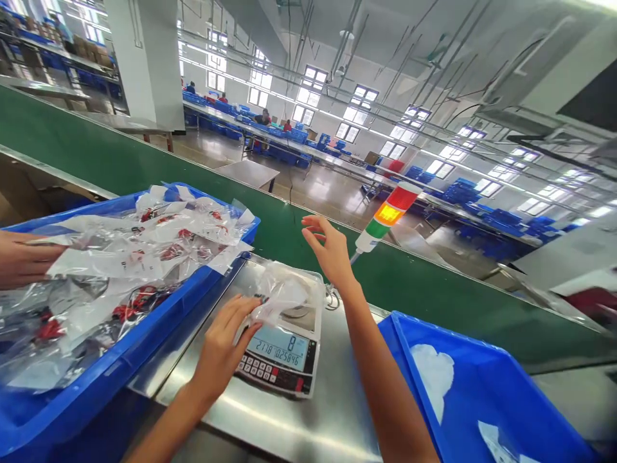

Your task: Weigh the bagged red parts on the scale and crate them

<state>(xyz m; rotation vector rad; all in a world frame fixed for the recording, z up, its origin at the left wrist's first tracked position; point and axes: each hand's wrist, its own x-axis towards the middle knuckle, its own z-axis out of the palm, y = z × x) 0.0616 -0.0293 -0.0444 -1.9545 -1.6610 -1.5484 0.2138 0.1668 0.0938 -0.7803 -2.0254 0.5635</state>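
My left hand (224, 347) pinches the near edge of a clear plastic bag with a white header (288, 297). The bag lies over the pan of a digital counting scale (308, 372), whose display reads 8 on the top line. My right hand (332, 251) is raised behind the scale, its fingers apart and holding nothing. To the left, a blue bin (205, 286) is heaped with similar bags (168, 251) containing red and black pieces. Another person's hand (29, 260) reaches into that heap from the left edge.
A signal light tower (385, 215) with its amber section lit stands behind the scale. At right, a second blue bin (486, 373) holds a few white-topped bags (434, 373). A green barrier (284, 225) runs behind the steel table (260, 418).
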